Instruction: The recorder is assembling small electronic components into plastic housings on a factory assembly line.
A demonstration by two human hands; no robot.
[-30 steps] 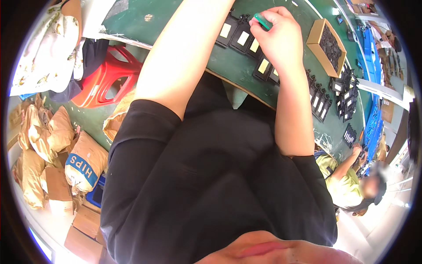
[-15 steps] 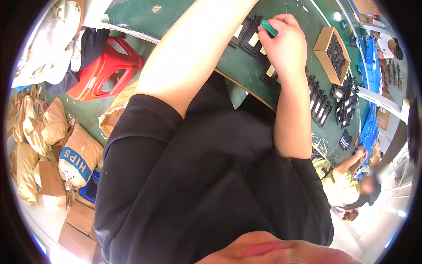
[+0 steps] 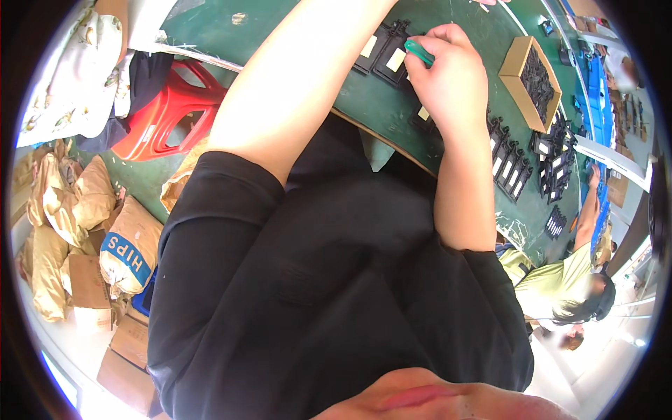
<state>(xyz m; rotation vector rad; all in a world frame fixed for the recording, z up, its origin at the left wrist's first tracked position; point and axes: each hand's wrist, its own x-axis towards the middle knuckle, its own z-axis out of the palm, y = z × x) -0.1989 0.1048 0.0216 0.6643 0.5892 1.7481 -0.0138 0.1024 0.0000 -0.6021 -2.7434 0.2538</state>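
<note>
My right hand (image 3: 451, 77) is closed around a tool with a rounded green handle (image 3: 420, 52); its working end is hidden in the fist. Beneath and beside this hand, flat black plastic parts (image 3: 390, 63) with pale label patches lie on the green table (image 3: 280, 31). My left forearm (image 3: 308, 70) reaches up past the top edge, so the left hand itself is out of view. A sliver of skin, perhaps fingertips (image 3: 490, 2), shows at the top edge, and I cannot tell whose it is.
An open cardboard box (image 3: 514, 73) of small black pieces stands at the right. Beyond my right forearm are rows of black parts (image 3: 509, 164). A red plastic stool (image 3: 161, 119) and brown sacks (image 3: 129, 245) are at the left. A co-worker in a light yellow top (image 3: 556, 280) reaches toward blue bins.
My right hand has shifted slightly left with the green-handled tool. The skin-toned sliver has appeared at the top edge. The co-worker's arm now stretches farther out.
</note>
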